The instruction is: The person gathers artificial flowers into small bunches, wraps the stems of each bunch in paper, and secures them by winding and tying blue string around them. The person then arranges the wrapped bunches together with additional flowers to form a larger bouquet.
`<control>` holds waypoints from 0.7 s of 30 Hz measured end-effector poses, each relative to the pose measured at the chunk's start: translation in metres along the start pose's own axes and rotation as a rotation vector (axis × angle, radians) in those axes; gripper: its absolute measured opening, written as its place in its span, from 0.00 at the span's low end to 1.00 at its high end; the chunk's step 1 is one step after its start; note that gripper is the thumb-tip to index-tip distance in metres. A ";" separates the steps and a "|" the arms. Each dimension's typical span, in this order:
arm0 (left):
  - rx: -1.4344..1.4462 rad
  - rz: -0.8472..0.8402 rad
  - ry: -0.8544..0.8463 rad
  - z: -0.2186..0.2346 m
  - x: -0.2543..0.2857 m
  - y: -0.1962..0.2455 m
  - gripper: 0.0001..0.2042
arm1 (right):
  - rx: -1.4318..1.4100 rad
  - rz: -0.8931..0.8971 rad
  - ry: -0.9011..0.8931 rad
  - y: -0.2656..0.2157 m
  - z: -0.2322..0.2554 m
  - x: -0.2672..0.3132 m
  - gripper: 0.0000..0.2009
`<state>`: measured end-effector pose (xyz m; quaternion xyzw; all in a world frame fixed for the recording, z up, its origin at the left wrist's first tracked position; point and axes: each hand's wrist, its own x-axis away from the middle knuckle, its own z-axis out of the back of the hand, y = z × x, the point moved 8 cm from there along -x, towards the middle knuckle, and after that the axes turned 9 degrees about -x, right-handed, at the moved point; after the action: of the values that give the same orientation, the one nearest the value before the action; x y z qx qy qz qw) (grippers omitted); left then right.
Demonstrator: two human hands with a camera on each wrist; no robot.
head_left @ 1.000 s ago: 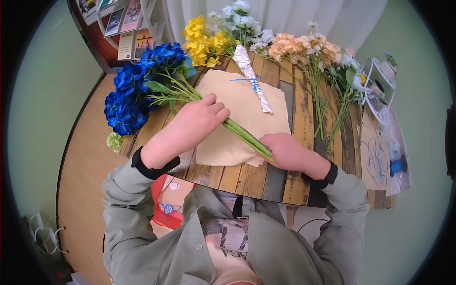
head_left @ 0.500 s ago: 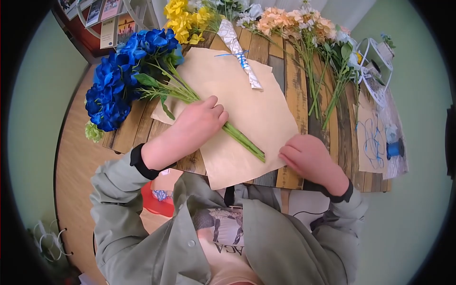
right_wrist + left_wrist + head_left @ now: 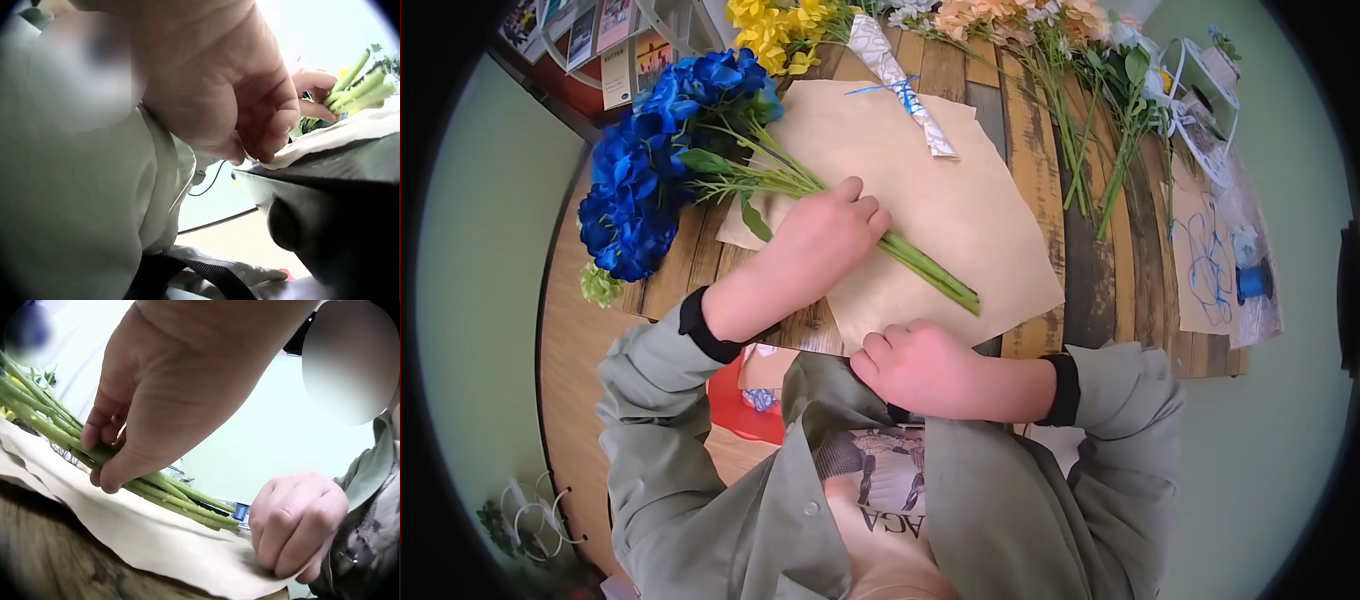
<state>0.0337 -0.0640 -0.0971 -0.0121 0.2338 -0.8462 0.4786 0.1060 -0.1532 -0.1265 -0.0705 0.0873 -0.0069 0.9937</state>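
My left hand [image 3: 825, 235] grips a bundle of green flower stems [image 3: 930, 272], thumb and fingers closed around them in the left wrist view. Their large blue blooms [image 3: 630, 180] lean out over the table's left side. Under the stems lies a sheet of brown wrapping paper [image 3: 975, 215], its near corner reaching the table's front edge. At that corner my right hand [image 3: 925, 368] pinches the paper's edge [image 3: 275, 164] between thumb and curled fingers. The cut stem ends [image 3: 228, 522] point toward the right, above the paper.
A patterned wrapped cone tied with blue ribbon [image 3: 900, 85] lies across the paper's far edge. Yellow flowers [image 3: 775, 35], peach flowers [image 3: 1000, 18] and loose stems [image 3: 1075, 150] line the back of the wooden table [image 3: 1090, 270]. A blue ribbon spool [image 3: 1252, 283] sits at right.
My right hand let go of the stem ends, moved to the paper's right side, then to its near corner. The paper has turned and shifted nearer. My left hand keeps its grip.
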 end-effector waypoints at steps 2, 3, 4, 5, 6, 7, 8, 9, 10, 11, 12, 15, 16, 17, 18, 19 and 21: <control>0.030 0.004 0.002 0.009 -0.001 -0.003 0.06 | 0.004 0.027 0.043 -0.001 0.006 0.005 0.08; 0.054 0.006 -0.019 0.012 -0.001 -0.004 0.07 | 0.004 0.015 0.034 -0.001 0.006 0.006 0.08; 0.078 0.004 -0.040 0.012 -0.002 -0.003 0.07 | 0.024 0.011 0.043 -0.003 0.008 0.006 0.08; 0.088 -0.006 -0.034 0.012 -0.002 0.000 0.07 | 0.044 0.007 0.055 -0.004 0.011 0.007 0.08; 0.076 -0.033 -0.071 0.009 -0.002 0.004 0.07 | 0.044 -0.005 0.052 -0.003 0.013 0.008 0.08; 0.059 -0.056 -0.110 0.004 -0.001 0.007 0.07 | 0.002 0.014 0.051 -0.005 0.016 0.008 0.07; 0.059 -0.059 -0.111 0.001 -0.001 0.009 0.07 | -0.041 0.038 0.054 -0.007 0.020 0.006 0.06; 0.069 -0.058 -0.054 -0.001 0.000 0.010 0.06 | -0.042 0.041 0.057 -0.004 0.027 0.005 0.06; 0.076 -0.052 0.001 0.000 0.002 0.010 0.06 | -0.064 0.007 0.163 0.008 0.050 0.005 0.06; 0.072 -0.045 -0.006 0.000 0.003 0.008 0.06 | -0.090 -0.025 0.267 0.024 0.068 0.006 0.07; 0.067 -0.053 -0.005 0.003 0.004 0.008 0.06 | -0.025 -0.169 0.264 0.055 0.070 0.010 0.08; 0.053 -0.058 -0.038 0.007 0.007 0.007 0.07 | 0.024 -0.797 0.306 0.167 0.072 0.044 0.11; 0.043 -0.063 -0.077 0.006 0.007 0.008 0.07 | -0.072 -0.880 0.235 0.208 0.061 0.058 0.14; 0.032 -0.061 -0.060 0.010 0.006 0.006 0.07 | -0.160 -0.961 0.171 0.240 0.052 0.068 0.16; 0.051 -0.044 -0.060 0.011 0.008 0.005 0.07 | -0.152 -0.957 0.175 0.248 0.047 0.066 0.16; 0.072 -0.027 -0.063 0.012 0.010 0.004 0.08 | -0.109 -0.866 0.280 0.245 0.053 0.055 0.17; 0.071 -0.031 -0.059 0.013 0.010 0.004 0.07 | -0.069 -0.770 0.387 0.242 0.058 0.036 0.19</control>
<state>0.0347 -0.0787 -0.0888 -0.0238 0.1891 -0.8605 0.4725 0.1516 0.0937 -0.1101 -0.1285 0.2394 -0.3873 0.8810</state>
